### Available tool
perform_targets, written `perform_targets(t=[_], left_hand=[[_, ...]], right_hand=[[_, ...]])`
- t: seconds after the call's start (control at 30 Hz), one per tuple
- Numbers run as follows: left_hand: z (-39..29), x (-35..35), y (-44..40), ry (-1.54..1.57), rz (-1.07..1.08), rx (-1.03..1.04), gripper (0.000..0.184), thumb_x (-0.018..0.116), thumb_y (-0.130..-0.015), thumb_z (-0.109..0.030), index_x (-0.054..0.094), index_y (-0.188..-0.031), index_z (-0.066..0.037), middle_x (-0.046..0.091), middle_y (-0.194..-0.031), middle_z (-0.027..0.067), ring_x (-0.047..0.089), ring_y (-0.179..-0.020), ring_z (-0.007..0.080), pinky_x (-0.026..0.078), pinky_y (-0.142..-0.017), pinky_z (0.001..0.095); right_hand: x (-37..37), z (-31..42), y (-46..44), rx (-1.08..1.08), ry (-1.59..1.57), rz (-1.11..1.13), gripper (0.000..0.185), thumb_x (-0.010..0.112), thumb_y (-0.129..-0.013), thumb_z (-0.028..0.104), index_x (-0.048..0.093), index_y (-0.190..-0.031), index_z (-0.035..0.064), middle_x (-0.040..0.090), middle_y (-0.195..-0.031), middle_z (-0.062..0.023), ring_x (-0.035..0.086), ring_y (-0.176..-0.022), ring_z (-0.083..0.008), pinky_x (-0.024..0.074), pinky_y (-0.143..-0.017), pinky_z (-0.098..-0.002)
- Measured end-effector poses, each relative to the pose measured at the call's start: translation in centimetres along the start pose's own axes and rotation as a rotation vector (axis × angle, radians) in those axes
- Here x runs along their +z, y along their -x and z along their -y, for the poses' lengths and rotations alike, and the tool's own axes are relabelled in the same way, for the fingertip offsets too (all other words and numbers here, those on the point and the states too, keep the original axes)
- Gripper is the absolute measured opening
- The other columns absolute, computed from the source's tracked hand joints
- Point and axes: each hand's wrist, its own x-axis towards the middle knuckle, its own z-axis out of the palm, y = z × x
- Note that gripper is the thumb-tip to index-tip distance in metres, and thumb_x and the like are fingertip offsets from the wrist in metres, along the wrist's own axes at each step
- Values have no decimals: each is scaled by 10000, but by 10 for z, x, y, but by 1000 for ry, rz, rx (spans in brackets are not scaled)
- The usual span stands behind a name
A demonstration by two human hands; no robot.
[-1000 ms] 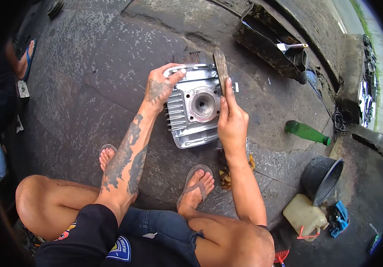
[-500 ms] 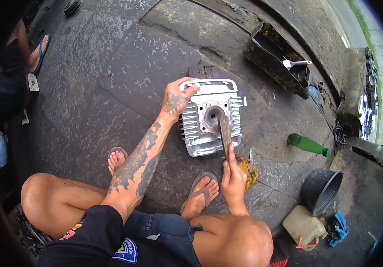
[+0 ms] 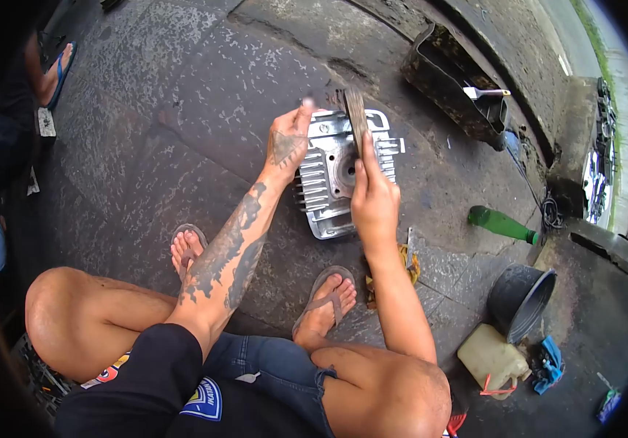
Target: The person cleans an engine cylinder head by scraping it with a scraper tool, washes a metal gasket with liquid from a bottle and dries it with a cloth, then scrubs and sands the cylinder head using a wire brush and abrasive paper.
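Observation:
A silver finned engine cylinder head [image 3: 319, 215] rests on the dark floor in front of me, its round chamber facing up. My left hand [image 3: 288, 142] is at its upper left edge, fingers curled against the side and partly hidden. The left thumb points up, blurred, off the rim. My right hand [image 3: 377, 193] grips a wooden-backed brush [image 3: 356, 120], with the index finger stretched along it. The brush lies over the upper part of the cylinder head; its working side faces away from me.
To the right are a green bottle [image 3: 502, 224], a black bucket [image 3: 507, 303], a yellowish jerrycan [image 3: 485, 358] and a blue cloth [image 3: 550, 365]. A dirty black trough [image 3: 438, 80] with a paintbrush [image 3: 485, 93] stands at upper right. Another person's foot [image 3: 55, 79] is at far left.
My right hand has moved the brush up from the chamber to the upper end of the cylinder head. My left thumb has lifted off the rim. The view has shifted slightly.

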Motion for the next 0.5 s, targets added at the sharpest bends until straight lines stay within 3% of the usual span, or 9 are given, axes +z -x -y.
perform_targets(t=[0.07,0.17,0.23,0.27,0.3,0.33,0.4,0.47,0.5], left_hand=[[2,-1,-2,-5,-32,-25,513,476,-1018,-437,727,-968,7,709,-799,73,627,-773,131,496,-734,312],[5,0,-5,-210,-105,10,486,485,-1006,-432,734,-979,-16,715,-818,108,646,-808,171,492,-765,314],[3,-1,-9,-205,-117,56,485,483,-1006,-434,734,-980,-19,715,-820,112,648,-810,177,493,-767,314],[6,-1,-4,-186,-104,57,494,474,-1012,-429,731,-974,-9,714,-814,103,645,-792,165,495,-747,307],[2,0,1,-93,-50,12,503,463,-1020,-422,726,-965,4,712,-806,91,638,-766,151,495,-722,297],[-2,-1,1,3,-11,-17,512,452,-1027,-415,721,-957,16,709,-798,79,632,-740,136,494,-697,287],[2,1,-1,-56,-86,21,526,433,-1036,-410,717,-945,23,704,-779,61,623,-711,120,493,-671,280],[3,1,-1,-68,-85,33,533,426,-1035,-416,727,-931,11,710,-773,71,638,-729,134,499,-691,292],[4,1,-2,-124,-119,43,543,419,-1033,-425,738,-915,-2,717,-777,91,654,-747,157,503,-718,300]], right_hand=[[0,4,-4,-9,3,7,483,498,-952,14,454,-1427,83,588,-996,-324,605,-669,-435,487,-588,-369],[-27,-4,92,42,-17,63,511,498,-940,4,447,-1441,87,630,-1067,-291,688,-716,-325,512,-648,-329],[-35,13,93,51,16,78,544,504,-920,-21,445,-1449,92,656,-1116,-256,705,-714,-236,516,-663,-304],[-25,4,75,56,0,81,520,506,-933,-3,451,-1442,87,658,-992,-283,675,-634,-223,503,-606,-327],[-19,11,41,119,64,144,556,542,-936,21,413,-1467,117,672,-870,-244,654,-672,-357,501,-612,-422],[0,5,4,26,58,58,556,548,-939,29,410,-1468,125,626,-758,-245,595,-610,-394,467,-581,-450],[3,16,-15,5,48,78,569,554,-933,22,404,-1472,126,645,-799,-252,618,-650,-398,479,-602,-446],[-8,10,48,46,1,110,583,562,-926,14,402,-1475,132,667,-850,-245,639,-696,-391,496,-629,-436],[-19,9,85,-15,-42,83,564,549,-925,-5,418,-1461,109,639,-957,-269,618,-652,-376,505,-640,-405]])
